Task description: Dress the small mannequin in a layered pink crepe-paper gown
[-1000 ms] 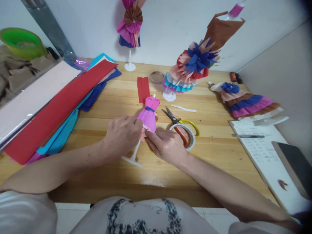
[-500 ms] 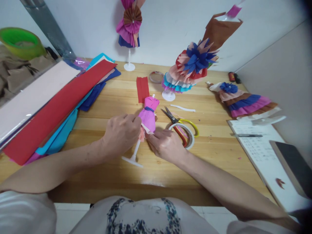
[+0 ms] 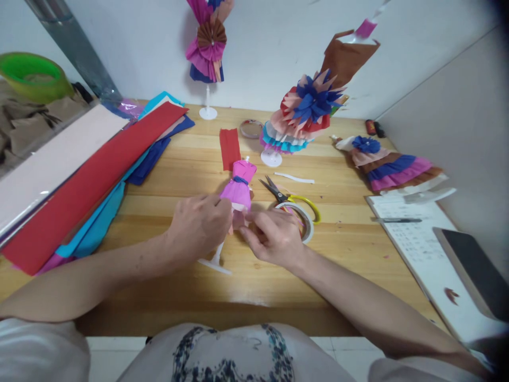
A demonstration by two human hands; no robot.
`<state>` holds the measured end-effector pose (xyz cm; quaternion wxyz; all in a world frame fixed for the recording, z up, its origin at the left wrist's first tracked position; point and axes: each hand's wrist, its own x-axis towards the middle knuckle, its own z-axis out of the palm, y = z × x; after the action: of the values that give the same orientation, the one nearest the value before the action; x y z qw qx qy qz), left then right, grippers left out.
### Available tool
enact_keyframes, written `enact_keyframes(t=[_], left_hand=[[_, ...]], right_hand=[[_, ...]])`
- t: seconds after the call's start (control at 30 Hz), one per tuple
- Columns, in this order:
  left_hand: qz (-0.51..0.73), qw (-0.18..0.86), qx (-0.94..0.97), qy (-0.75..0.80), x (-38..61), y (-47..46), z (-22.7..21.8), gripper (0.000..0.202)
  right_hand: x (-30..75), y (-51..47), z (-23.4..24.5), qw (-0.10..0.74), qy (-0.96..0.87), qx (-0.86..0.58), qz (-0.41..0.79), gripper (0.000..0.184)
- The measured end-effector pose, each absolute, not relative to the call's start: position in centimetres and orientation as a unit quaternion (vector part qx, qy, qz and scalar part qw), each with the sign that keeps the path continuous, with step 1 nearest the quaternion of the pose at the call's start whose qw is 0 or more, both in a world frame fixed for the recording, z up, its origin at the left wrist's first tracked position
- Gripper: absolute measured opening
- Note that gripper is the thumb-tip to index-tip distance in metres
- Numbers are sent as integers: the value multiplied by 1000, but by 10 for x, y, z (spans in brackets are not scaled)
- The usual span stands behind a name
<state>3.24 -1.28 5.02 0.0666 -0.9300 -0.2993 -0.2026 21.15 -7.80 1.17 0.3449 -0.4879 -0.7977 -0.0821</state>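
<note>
A small dress form (image 3: 244,171) in a pink crepe-paper dress with a dark blue waistband lies tilted on the table, its white stand (image 3: 215,265) toward me. My left hand (image 3: 202,220) is closed at the left side of the skirt's hem, pinching the paper there. From the right, my right hand (image 3: 274,233) has thumb and forefinger pressed together at the hem's other side. White and peach paper (image 3: 238,215) shows between the hands under the pink skirt. My fingers partly hide what each pinches.
Scissors (image 3: 282,196) and a tape roll (image 3: 308,223) lie right of my right hand. A red paper piece (image 3: 229,149) is behind the dress form. Crepe-paper sheets (image 3: 91,170) cover the left; dressed forms (image 3: 314,106), a notepad (image 3: 405,249) and a phone (image 3: 473,270) stand or lie around.
My right hand has shifted slightly, its fingers lifting and turning at the hem. More of the white and peach paper under the skirt shows. The whole view has moved a little.
</note>
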Motion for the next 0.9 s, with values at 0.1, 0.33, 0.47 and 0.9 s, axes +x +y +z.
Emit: enact_keyframes(t=[0.1,0.33,0.47,0.9], left_hand=[[-203,35,-936,-286,32,-16,47,24],[-164,-112,-929,-313,38,-24,46,21],[-149,-152,-935,-285,36,-32,50,18],[70,-102,-970,-209,27,-49,64,51]], right_hand=[[211,-78,10,340,-771,-538,-42,23],[209,-78,4,334,-756,-562,41,23],[207,-79,5,364,-709,-585,149,24],[205,-76,4,444,-584,-594,330,5]])
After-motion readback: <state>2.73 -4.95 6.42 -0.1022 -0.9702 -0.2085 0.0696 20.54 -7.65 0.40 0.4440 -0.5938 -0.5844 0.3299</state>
